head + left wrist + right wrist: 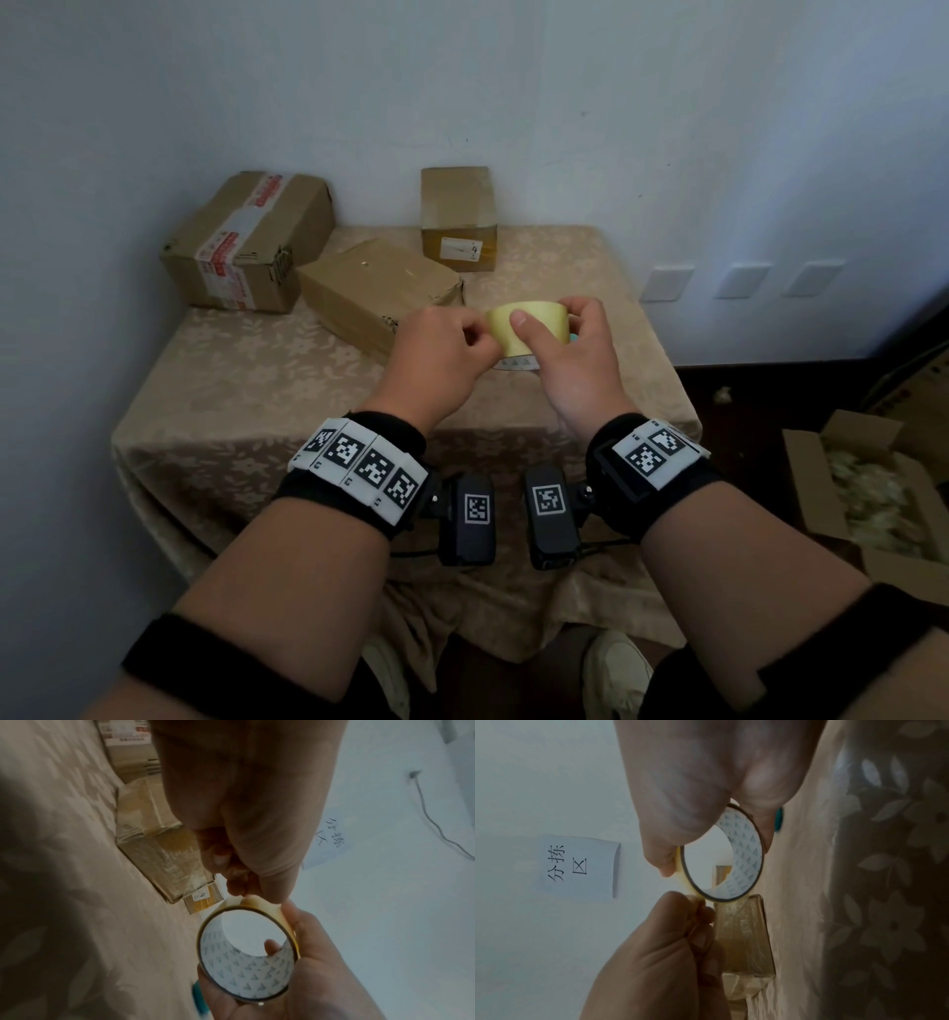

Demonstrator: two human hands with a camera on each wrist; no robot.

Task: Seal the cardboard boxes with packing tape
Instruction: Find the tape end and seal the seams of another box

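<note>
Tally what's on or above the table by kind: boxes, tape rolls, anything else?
Cardboard boxes on the table: 3 (red-and-white taped box, flat box, small upright box)
Tape rolls: 1 (tape roll, held by both hands)
Teal object, mostly hidden behind the right hand: 1
Total: 5

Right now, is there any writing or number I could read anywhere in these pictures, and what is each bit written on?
"分拣区": handwritten on the white paper sheet on the wall.
"4": on the white label of the small upright cardboard box.
Red print on the tape band round the large cardboard box: too blurred to read.
Printing on the flat cardboard box: too blurred to read.
Tape roll core: grey triangles only, no words.
</note>
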